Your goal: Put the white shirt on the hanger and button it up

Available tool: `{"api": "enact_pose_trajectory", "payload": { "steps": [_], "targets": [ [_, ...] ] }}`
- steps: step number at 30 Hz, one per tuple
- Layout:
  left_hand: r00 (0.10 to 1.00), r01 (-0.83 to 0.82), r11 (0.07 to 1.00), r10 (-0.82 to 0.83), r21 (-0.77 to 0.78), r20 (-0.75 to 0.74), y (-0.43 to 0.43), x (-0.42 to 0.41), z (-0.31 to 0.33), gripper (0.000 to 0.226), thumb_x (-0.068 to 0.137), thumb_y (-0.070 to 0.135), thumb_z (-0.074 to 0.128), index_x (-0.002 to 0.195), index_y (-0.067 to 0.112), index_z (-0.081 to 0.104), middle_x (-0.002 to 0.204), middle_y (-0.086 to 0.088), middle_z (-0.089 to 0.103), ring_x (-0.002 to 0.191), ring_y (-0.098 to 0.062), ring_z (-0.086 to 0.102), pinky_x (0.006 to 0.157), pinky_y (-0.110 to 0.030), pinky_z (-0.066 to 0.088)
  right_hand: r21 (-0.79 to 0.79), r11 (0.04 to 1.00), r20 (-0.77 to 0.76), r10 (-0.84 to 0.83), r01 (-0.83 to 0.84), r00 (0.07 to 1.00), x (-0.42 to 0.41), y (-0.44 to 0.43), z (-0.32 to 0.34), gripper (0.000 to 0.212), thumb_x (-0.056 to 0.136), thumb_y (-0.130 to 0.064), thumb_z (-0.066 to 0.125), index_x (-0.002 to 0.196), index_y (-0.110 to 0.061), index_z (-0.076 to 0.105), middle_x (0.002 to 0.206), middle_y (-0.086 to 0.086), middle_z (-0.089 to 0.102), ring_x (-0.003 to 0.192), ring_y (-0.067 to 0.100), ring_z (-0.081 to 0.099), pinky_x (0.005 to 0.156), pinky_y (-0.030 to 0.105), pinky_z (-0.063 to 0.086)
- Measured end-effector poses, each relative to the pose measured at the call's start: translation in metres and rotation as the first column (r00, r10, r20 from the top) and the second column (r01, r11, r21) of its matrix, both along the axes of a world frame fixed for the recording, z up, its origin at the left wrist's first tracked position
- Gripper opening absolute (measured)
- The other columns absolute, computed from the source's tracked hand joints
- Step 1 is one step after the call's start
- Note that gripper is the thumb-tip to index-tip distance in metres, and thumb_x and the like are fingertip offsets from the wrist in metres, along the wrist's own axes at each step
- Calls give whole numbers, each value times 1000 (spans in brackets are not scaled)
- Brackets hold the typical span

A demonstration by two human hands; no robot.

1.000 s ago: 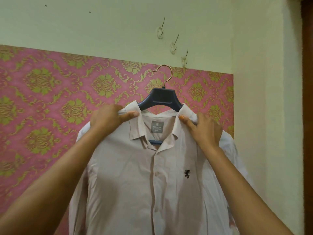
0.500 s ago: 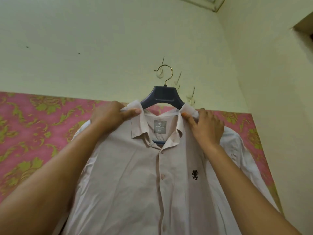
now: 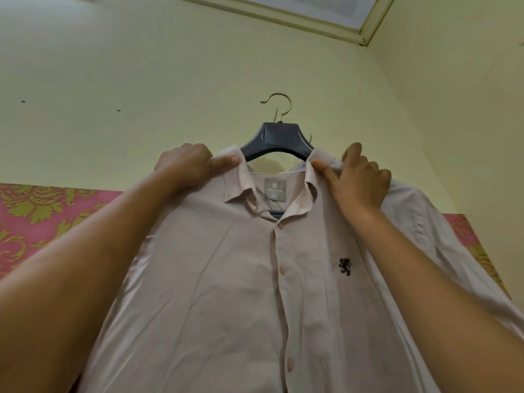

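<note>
The white shirt (image 3: 226, 279) hangs on a dark blue hanger (image 3: 279, 140) with a brass hook (image 3: 279, 104), held up in front of the pale wall. Its front placket is closed, with pale buttons visible down the middle and a small dark emblem on the chest. My left hand (image 3: 184, 165) grips the shirt's left shoulder by the collar, thumb pressed on the cloth. At the other side of the collar my right hand (image 3: 360, 177) grips the right shoulder the same way. The hanger's arms are hidden inside the shirt.
A pale green wall (image 3: 141, 80) fills the background, with pink and gold patterned wallpaper (image 3: 42, 217) low on both sides. A wall hook tip (image 3: 275, 113) shows just behind the hanger's neck. A framed ceiling panel (image 3: 326, 12) is at the top right.
Both hands have lifted the shirt and hanger upward along the wall, and my view has tilted up. The wall hooks that stood clear are now mostly hidden behind the hanger.
</note>
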State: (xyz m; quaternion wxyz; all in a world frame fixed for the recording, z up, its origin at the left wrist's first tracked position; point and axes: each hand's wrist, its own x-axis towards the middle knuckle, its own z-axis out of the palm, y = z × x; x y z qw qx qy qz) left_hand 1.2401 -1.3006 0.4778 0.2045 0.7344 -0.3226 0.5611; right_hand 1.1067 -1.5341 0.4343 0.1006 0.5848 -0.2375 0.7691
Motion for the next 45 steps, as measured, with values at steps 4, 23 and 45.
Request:
{"api": "enact_pose_trajectory", "payload": {
  "steps": [4,23,45],
  "targets": [
    [999,-8,999,10,38,-44,-6,2,16,77,76,81,24,69,11,55,68,-6,52,75,-29,53,68,-34,39,20,1000,-28,19,-18,999,5,-8,21,73,84,-67,35,119,-4,40,107,21,61,99,36,55,86,43,35],
    [967,42,992,-11,117,-253,-5,-9,28,82,82,73,28,111,2,57,107,-13,56,100,-30,53,88,-35,38,40,999,-204,-2,11,979,-4,-1,27,59,90,-61,31,121,-12,42,124,20,45,105,37,53,96,43,30],
    [965,61,978,-6,-200,262,-1,-16,-48,38,89,42,50,118,17,56,120,-13,58,109,-32,51,91,-41,35,-31,996,-261,67,-78,963,-6,1,-59,57,94,-49,33,138,-14,35,147,13,34,137,28,29,114,42,17]
  ]
}}
